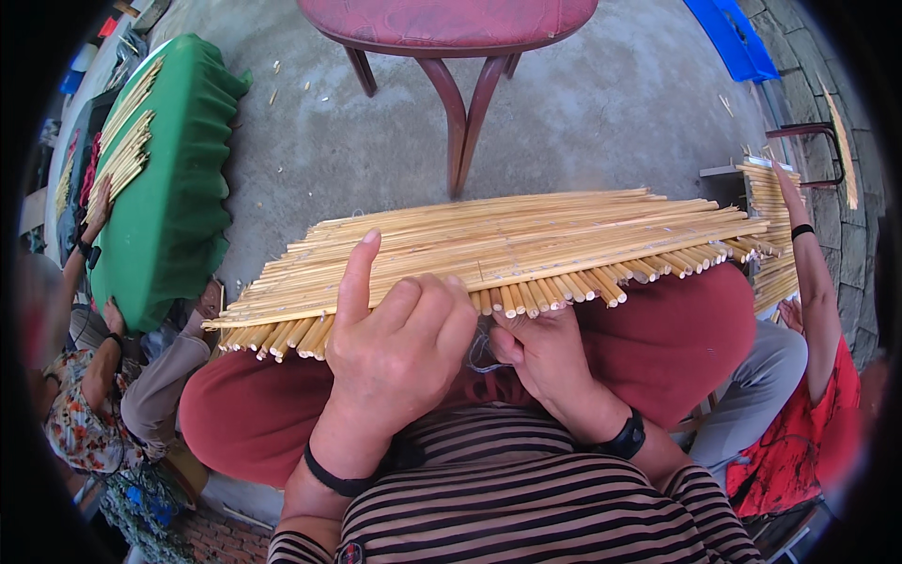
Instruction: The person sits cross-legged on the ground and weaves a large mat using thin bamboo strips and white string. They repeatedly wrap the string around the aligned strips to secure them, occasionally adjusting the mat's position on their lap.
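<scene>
Across my lap lies a mat of straw-coloured reed stalks, laid side by side, their cut ends lined up along the near edge. Fine stitches of thread show on its surface. My left hand is closed over the near edge, with several fingers curled on the stalks and one outer finger raised. My right hand is closed just under that edge, right of the left hand, its fingertips partly hidden below the stalk ends. A loose loop of thin thread hangs between the two hands; what the right fingers hold is not visible.
Ahead stands a stool with a red seat. At left, a person reaches over a green-covered table bearing stalk bundles. At right, another person in red handles a similar mat. A blue crate sits on the concrete floor.
</scene>
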Available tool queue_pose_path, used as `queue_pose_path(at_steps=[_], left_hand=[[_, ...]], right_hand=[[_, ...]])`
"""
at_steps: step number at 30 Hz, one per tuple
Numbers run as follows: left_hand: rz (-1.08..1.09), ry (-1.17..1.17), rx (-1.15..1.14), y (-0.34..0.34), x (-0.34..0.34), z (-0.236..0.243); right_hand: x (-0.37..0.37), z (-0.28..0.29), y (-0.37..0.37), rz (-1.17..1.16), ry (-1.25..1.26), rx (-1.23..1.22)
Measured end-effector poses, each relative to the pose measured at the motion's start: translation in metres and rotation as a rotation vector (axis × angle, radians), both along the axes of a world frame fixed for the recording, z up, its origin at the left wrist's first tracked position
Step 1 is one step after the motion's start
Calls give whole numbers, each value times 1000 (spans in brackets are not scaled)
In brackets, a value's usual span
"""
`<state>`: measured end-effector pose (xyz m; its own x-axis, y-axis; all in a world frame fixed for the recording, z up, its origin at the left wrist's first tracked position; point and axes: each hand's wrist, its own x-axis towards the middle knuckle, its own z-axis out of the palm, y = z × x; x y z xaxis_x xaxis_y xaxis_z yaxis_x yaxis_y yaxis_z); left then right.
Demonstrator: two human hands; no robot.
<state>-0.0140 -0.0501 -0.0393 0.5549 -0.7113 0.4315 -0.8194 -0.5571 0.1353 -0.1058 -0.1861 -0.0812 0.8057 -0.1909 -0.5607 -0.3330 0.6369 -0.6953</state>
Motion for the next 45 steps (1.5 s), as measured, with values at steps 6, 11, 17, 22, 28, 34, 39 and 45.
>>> queue_pose_path(at_steps=[6, 11, 17, 22, 28, 34, 39, 45], left_hand=[[-3, 29, 6, 6, -7, 3], [58, 73, 5, 8, -16, 5], [71, 103, 20, 15, -6, 31], [64, 89, 25, 46, -8, 124], [95, -26, -136, 92, -63, 268], [100, -517, -179, 104, -134, 346], [74, -785, -218, 70, -126, 289], [33, -594, -207, 14, -29, 104]], right_hand=[[-1, 8, -8, 166, -9, 89], [-27, -19, -34, 491, -86, -717], [-42, 15, -72, 460, 16, -982], [-41, 64, -67, 55, -389, -958], [-59, 182, -41, -136, -913, -991], [-74, 249, -30, -267, -1306, -923], [-69, 239, -28, -282, -1206, -453], [-55, 118, -81, -28, -854, 249]])
